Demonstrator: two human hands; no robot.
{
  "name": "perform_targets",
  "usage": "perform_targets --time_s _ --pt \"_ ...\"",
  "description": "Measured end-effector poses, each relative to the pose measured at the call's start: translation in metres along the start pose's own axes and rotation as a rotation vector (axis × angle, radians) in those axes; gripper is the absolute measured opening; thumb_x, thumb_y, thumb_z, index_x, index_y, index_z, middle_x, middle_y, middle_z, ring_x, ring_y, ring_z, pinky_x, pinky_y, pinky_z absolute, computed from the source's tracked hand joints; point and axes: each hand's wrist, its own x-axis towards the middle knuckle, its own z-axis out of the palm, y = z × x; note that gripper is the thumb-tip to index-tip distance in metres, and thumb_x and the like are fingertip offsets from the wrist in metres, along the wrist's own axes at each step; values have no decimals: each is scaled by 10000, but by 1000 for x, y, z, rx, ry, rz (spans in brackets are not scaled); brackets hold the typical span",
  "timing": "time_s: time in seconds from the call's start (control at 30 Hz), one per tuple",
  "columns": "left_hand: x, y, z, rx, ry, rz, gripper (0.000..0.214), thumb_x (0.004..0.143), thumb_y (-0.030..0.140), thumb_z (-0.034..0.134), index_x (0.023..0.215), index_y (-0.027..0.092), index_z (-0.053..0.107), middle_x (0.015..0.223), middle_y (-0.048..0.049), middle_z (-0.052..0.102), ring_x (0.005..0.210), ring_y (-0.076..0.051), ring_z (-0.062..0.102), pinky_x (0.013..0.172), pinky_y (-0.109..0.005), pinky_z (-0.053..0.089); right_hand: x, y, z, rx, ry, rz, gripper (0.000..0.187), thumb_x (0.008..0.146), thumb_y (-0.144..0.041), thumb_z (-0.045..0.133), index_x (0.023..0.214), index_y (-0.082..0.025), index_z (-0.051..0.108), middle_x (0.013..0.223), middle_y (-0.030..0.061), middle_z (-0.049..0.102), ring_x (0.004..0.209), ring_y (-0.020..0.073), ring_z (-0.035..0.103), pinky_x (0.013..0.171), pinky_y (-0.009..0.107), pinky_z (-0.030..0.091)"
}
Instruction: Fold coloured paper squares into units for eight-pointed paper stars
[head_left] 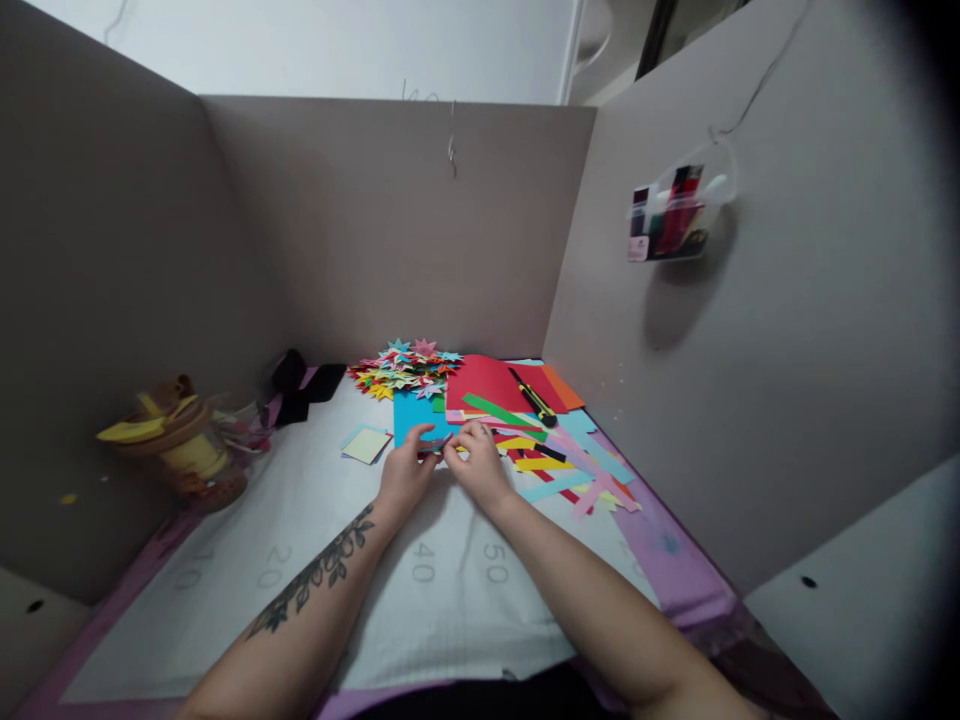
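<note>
My left hand (405,470) and my right hand (477,462) meet at the middle of the white mat (300,560), fingers pinched together on a small folded piece of paper (436,444). The piece is too small to tell its colour surely. Just beyond my fingertips lies a blue sheet (414,414). A pile of folded coloured paper stars (405,368) sits further back.
Red and orange sheets (491,382) with a yellow-black utility knife (534,400) lie at the back right; loose coloured strips (570,470) spread right of my hands. A small pale square note (366,444) lies left. A brown and yellow toy figure (172,440) stands at left. Grey partition walls surround the desk.
</note>
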Motion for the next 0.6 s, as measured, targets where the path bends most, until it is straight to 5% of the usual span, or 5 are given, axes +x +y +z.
perform_targets --time_s 0.27,0.6 --pt "1 0 -1 27 -1 9 442 709 151 613 1134 242 538 785 -11 714 730 -191 668 694 -274 477 0 2 -1 37 -35 3 107 754 -130 584 684 -211 587 817 30 547 873 211 493 823 344 403" --pt "4 -8 3 -51 19 -84 490 662 187 647 1136 193 522 729 5 685 650 -162 649 610 -247 479 -2 1 -5 -63 -32 -156 62 817 -169 584 793 -199 632 1034 85 526 1026 236 472 920 395 403"
